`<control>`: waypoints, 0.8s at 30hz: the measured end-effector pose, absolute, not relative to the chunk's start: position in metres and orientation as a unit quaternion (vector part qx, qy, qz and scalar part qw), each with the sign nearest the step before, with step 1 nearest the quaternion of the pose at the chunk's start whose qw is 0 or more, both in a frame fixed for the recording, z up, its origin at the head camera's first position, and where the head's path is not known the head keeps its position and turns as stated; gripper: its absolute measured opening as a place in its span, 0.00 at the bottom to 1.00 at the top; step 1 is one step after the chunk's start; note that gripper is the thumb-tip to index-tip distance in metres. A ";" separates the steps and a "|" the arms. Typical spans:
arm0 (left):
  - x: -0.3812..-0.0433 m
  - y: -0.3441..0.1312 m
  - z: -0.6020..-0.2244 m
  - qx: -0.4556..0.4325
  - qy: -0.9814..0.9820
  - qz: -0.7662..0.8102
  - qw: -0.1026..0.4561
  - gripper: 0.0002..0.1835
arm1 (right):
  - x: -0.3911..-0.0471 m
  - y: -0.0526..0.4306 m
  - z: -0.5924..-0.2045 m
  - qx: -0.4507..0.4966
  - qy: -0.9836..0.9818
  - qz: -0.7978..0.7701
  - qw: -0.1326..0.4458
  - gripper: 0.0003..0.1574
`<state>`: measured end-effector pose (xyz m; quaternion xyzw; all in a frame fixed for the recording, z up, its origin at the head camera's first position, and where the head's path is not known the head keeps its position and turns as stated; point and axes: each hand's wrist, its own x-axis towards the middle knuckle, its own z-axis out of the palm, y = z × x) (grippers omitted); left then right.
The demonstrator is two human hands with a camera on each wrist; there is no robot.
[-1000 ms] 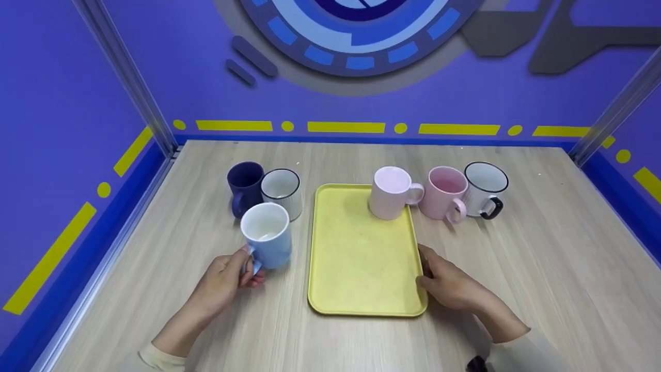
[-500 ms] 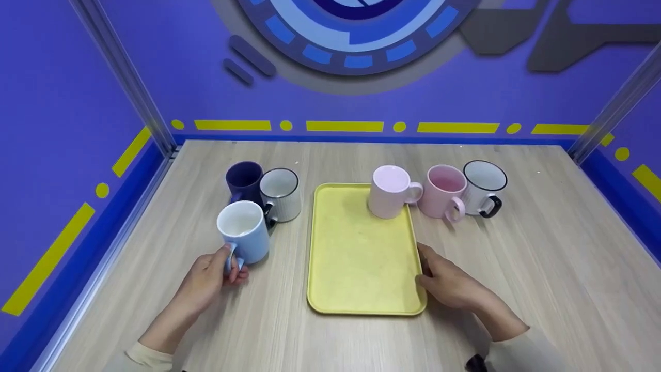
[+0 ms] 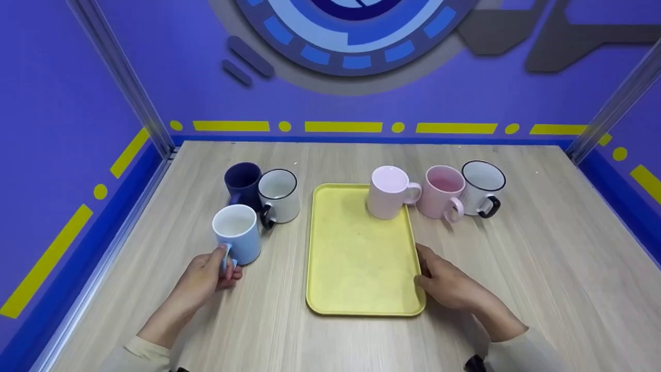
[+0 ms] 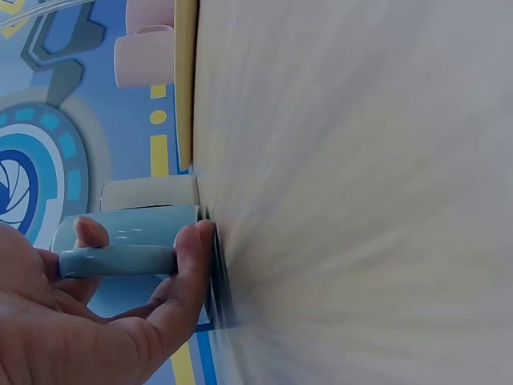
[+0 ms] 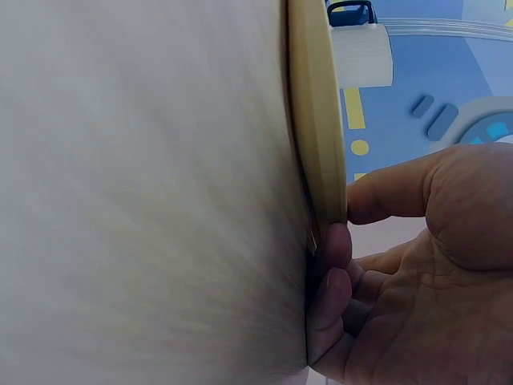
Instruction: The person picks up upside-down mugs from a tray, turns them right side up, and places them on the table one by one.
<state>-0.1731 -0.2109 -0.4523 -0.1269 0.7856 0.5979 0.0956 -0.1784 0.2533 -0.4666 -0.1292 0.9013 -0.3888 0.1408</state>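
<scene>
On the left side of the table, my left hand (image 3: 201, 276) grips the handle of a light blue mug (image 3: 244, 242), which stands upright. The left wrist view has the fingers curled through and around the handle (image 4: 120, 261), with the mug's base close to the tabletop. At the table's middle lies a yellow rectangular tray (image 3: 361, 263). My right hand (image 3: 452, 284) pinches its right edge; in the right wrist view the thumb is on the rim and other fingers sit at the tray's underside. A pale lilac mug (image 3: 386, 199) stands on the tray's back right corner.
Behind the light blue mug are a dark navy mug (image 3: 241, 183) and a white mug with a black rim (image 3: 283, 204). Right of the tray stand a pink mug (image 3: 436, 199) and another black-rimmed white mug (image 3: 474, 199). Blue panels (image 3: 330, 111) border the table.
My left hand has carried the light blue mug leftward, away from the tray, uncovering the white mug's black handle. The tray and my right hand have stayed in place.
</scene>
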 end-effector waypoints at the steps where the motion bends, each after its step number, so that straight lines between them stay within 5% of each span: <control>1: -0.173 -0.211 -0.453 -0.128 0.785 0.598 0.097 0.32 | -0.178 0.253 -0.467 -0.128 0.901 -0.389 0.142 0.44; 24: -0.180 -0.220 -0.451 -0.094 0.793 0.588 0.127 0.29 | -0.179 0.252 -0.467 -0.119 0.894 -0.404 0.154 0.44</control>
